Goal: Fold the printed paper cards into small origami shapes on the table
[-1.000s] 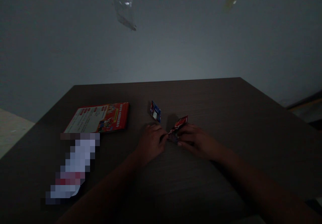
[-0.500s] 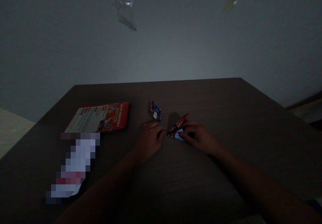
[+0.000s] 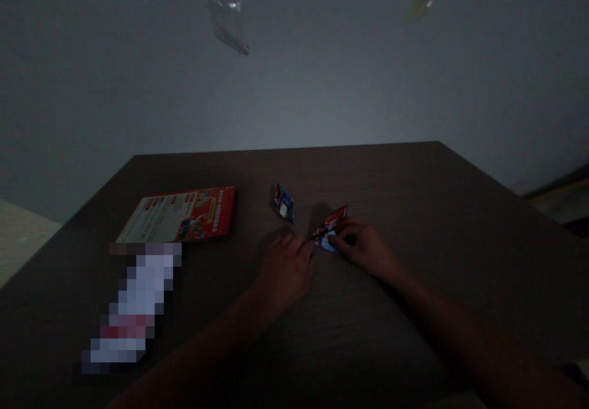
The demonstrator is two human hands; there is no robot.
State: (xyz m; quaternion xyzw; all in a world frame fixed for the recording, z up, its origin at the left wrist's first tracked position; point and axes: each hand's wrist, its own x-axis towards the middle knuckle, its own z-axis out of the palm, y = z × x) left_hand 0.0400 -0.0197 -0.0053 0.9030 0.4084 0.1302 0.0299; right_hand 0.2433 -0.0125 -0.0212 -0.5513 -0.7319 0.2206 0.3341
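A small folded printed card (image 3: pixel 335 217), red on its raised flap and pale blue below, stands on the table between my hands. My right hand (image 3: pixel 368 248) pinches its right side between thumb and fingers. From the left, my left hand (image 3: pixel 286 268) has its fingers closed at the card's left corner, and its fingertips partly cover that end. Just beyond my left hand, a second folded card (image 3: pixel 284 203), blue with a picture on it, leans on the tabletop, apart from both hands.
A red and white printed booklet or flat box (image 3: pixel 184 216) lies at the left of the dark wooden table (image 3: pixel 368 170). Nearer me is a pixelated whitish long item (image 3: pixel 142 298). Behind the table rises a grey wall (image 3: pixel 322 78) with a clear plastic pouch (image 3: pixel 225 4) on it.
My left hand has moved right and now meets the left corner of the red card. My right hand stays on that card, which has shifted slightly.
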